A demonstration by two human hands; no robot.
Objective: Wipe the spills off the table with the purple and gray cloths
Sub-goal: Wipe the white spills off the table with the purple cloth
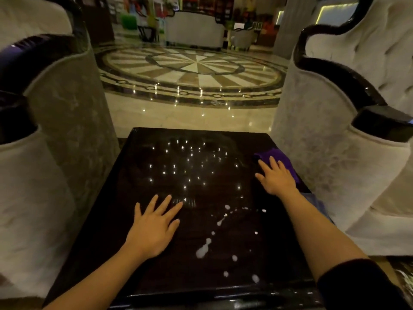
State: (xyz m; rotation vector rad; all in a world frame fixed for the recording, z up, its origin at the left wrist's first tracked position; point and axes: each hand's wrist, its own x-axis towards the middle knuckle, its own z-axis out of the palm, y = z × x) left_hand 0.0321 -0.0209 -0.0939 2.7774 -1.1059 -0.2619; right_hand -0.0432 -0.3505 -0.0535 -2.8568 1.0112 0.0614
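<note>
A dark glossy table (156, 166) fills the lower middle of the head view. White spills (203, 250) dot its near right part, with more drops around (223, 217). The purple cloth (280, 156) lies at the table's right edge. My right hand (277, 179) rests flat on the cloth with fingers spread, not gripping it. My left hand (154, 227) lies flat on the bare table left of the spills, fingers apart and holding nothing. No gray cloth is visible.
Pale upholstered armchairs with dark trim stand close on the left (55, 135) and right (339, 130) of the table. Beyond the far edge is shiny marble floor with a round inlay (194, 70). A white sofa (194, 30) stands far back.
</note>
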